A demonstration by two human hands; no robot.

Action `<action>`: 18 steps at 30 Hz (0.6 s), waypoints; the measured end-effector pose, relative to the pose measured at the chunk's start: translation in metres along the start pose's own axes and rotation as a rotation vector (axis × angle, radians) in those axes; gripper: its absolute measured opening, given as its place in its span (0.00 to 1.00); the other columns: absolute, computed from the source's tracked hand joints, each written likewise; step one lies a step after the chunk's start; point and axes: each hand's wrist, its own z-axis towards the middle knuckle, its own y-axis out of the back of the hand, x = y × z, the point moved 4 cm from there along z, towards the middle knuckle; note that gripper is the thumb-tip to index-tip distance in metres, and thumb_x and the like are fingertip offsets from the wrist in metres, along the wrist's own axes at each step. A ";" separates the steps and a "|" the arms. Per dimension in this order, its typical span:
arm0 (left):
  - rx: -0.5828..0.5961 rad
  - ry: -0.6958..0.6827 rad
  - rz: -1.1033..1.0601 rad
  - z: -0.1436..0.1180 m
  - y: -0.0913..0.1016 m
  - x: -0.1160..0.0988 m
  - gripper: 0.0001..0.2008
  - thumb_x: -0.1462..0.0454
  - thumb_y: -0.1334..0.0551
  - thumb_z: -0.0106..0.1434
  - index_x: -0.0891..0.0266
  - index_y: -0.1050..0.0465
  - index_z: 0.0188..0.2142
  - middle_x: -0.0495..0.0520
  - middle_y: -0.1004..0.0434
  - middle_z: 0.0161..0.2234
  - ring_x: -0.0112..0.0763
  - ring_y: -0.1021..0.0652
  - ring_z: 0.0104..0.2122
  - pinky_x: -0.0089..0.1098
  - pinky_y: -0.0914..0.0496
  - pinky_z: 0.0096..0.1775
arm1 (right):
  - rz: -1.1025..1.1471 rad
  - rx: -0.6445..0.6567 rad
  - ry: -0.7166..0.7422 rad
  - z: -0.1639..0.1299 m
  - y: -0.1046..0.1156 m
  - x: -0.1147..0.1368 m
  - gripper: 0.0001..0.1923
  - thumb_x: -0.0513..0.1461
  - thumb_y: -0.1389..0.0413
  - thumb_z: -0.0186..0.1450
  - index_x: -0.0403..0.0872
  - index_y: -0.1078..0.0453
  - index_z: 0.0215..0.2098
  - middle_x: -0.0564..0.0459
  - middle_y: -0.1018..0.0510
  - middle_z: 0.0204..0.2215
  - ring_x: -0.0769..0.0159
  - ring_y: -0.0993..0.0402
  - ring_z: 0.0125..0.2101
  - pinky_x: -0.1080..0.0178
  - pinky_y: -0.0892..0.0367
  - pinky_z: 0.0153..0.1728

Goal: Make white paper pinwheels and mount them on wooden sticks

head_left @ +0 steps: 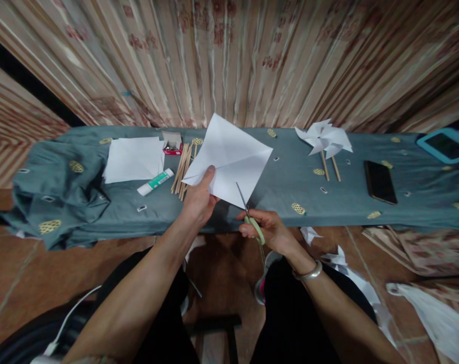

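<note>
My left hand (202, 197) grips a white paper square (233, 146) near its left corner, thumb on top. Crease lines run across the sheet, and a slit or fold shows by the left corner. In my right hand (269, 230) is a pair of scissors (256, 230) with pale green handles. One blade lies over the paper at its lower corner, pointing up toward the middle; the other blade is hidden beneath the sheet. Wooden sticks (181, 169) lie just left of the paper, partly under its corner.
Left on the cloth-covered bench (286, 177) are a paper stack (132, 159), a glue stick (155, 182) and a small red box (172, 146). To the right lie paper pinwheels (326, 139) on sticks, a phone (380, 182) and a blue-framed tablet (447, 145). Paper scraps (360, 283) litter the floor.
</note>
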 end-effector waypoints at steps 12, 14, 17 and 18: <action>-0.006 0.035 0.024 -0.007 -0.002 0.002 0.18 0.69 0.35 0.60 0.59 0.27 0.50 0.54 0.19 0.44 0.33 0.19 0.41 0.33 0.24 0.45 | -0.015 -0.021 0.026 -0.001 0.001 0.005 0.23 0.52 0.33 0.50 0.45 0.25 0.34 0.58 0.27 0.21 0.73 0.33 0.22 0.69 0.39 0.23; -0.008 0.030 0.023 -0.007 -0.002 0.002 0.19 0.69 0.35 0.60 0.58 0.27 0.50 0.54 0.19 0.45 0.33 0.19 0.42 0.33 0.24 0.45 | -0.006 -0.020 0.020 -0.002 0.000 0.006 0.22 0.52 0.33 0.50 0.45 0.26 0.34 0.58 0.27 0.21 0.73 0.33 0.22 0.68 0.39 0.23; -0.014 0.027 0.021 -0.007 -0.003 0.001 0.19 0.69 0.35 0.59 0.58 0.27 0.50 0.54 0.19 0.45 0.34 0.19 0.42 0.33 0.24 0.45 | -0.015 -0.022 0.023 -0.002 0.000 0.007 0.22 0.52 0.33 0.50 0.45 0.26 0.34 0.58 0.27 0.21 0.73 0.34 0.22 0.68 0.39 0.23; -0.012 0.028 0.022 -0.007 -0.003 0.002 0.19 0.69 0.35 0.59 0.58 0.27 0.50 0.54 0.19 0.44 0.34 0.19 0.42 0.34 0.24 0.45 | -0.018 -0.019 0.025 -0.003 0.000 0.008 0.22 0.52 0.33 0.51 0.45 0.26 0.34 0.58 0.27 0.21 0.73 0.34 0.22 0.68 0.40 0.23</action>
